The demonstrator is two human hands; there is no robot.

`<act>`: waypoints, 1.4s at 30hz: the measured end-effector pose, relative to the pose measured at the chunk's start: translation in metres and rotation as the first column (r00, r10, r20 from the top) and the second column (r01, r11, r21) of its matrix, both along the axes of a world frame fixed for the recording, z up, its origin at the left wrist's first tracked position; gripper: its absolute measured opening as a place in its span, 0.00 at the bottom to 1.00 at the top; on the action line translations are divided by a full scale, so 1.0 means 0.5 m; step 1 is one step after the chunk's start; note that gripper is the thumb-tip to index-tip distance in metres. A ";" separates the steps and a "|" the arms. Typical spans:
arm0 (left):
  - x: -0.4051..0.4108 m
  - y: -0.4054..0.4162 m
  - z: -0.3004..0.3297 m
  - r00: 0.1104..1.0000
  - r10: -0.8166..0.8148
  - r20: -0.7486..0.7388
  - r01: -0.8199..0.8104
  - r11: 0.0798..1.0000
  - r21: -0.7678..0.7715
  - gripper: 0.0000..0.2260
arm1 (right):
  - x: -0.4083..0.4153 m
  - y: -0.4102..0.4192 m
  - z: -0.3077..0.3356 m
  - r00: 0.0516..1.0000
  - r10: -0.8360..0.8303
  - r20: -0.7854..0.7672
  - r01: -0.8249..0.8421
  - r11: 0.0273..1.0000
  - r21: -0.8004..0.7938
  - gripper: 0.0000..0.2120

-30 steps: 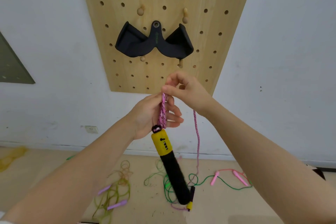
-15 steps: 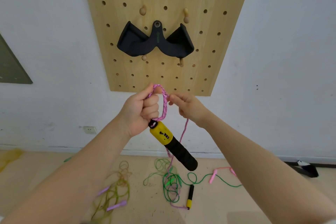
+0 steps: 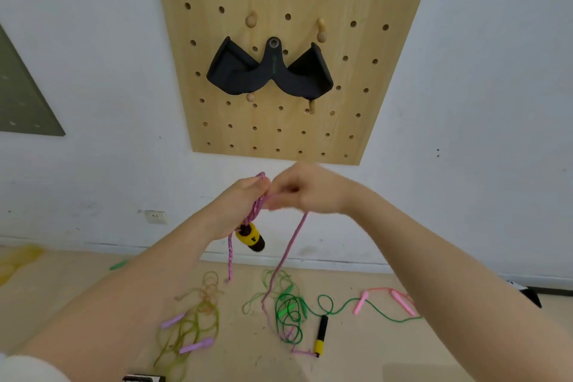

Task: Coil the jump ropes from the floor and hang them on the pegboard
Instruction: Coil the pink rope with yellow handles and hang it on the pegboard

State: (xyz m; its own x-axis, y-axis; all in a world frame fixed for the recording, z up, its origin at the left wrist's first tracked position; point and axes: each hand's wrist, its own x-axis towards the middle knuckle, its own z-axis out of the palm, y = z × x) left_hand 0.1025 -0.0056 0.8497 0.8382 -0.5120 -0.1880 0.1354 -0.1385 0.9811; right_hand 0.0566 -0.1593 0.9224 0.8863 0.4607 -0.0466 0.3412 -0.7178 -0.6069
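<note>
Pink rope [image 3: 259, 206] gripped between both hands.

Pink rope [image 3: 288, 245]: braided cord, speckled — matt
Handle [image 3: 251, 238] below the grip: yellow plastic, black foam-like sleeve
Pegboard [image 3: 310, 133] above the grip: pale wood, smooth, with wooden pegs
Black holder [image 3: 245, 77]: matt cloth, metal eyelet

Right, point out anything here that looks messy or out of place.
Several jump ropes lie tangled on the floor below the pegboard: a green rope in loose loops, an olive rope with purple handles, and a pink-handled one. The pink rope in both hands trails down to its second handle on the floor.
</note>
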 end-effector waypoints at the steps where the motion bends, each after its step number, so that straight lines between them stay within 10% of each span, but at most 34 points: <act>1: -0.008 0.001 0.009 0.998 -0.040 -0.047 0.038 0.997 -0.060 0.20 | 0.005 -0.010 0.005 0.987 -0.098 0.131 0.085 0.991 0.103 0.07; 4: -0.034 -0.001 0.043 0.961 -0.152 -0.231 0.070 0.942 -0.328 0.14 | 0.023 -0.025 -0.006 0.867 -0.360 0.345 0.263 0.918 0.298 0.10; 10: -0.058 -0.013 0.094 0.948 -0.231 -0.219 0.035 0.761 -0.647 0.27 | 0.018 -0.017 -0.088 0.912 -0.409 -0.021 0.409 0.907 0.101 0.18; 13: -0.052 -0.019 0.107 0.991 -0.070 -0.117 -0.007 0.831 -0.556 0.18 | -0.008 -0.009 -0.124 0.972 -0.225 -0.066 0.185 0.910 -0.370 0.09; 18: -0.028 -0.019 0.062 0.993 0.064 0.100 -0.061 0.997 -0.040 0.12 | -0.044 0.007 -0.050 0.994 0.040 -0.105 -0.081 0.900 -0.429 0.15; 22: -0.041 -0.019 0.037 1.000 0.013 -0.004 -0.013 0.998 0.066 0.18 | -0.051 0.000 0.021 0.999 -0.003 -0.034 0.003 1.000 -0.004 0.07; 27: -0.056 -0.040 0.054 0.966 -0.246 -0.082 0.252 0.966 0.063 0.39 | -0.022 -0.040 0.027 0.956 -0.283 -0.070 0.285 0.853 0.438 0.14; 38: -0.046 -0.058 0.089 0.984 -0.139 -0.114 0.121 0.981 -0.153 0.20 | -0.005 -0.057 -0.039 0.874 -0.263 -0.409 0.448 0.762 0.467 0.17; 42: -0.034 -0.049 0.091 0.982 -0.104 -0.155 0.091 0.992 -0.088 0.20 | -0.004 -0.057 -0.047 0.930 -0.184 -0.319 0.294 0.891 0.345 0.13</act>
State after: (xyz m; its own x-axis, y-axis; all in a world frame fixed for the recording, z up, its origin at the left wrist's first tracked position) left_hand 0.0857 -0.0301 0.8953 0.7463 -0.6083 -0.2702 0.2804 -0.0808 0.9565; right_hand 0.0544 -0.1877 0.8991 0.9495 0.2673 -0.1645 -0.0277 -0.4508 -0.8922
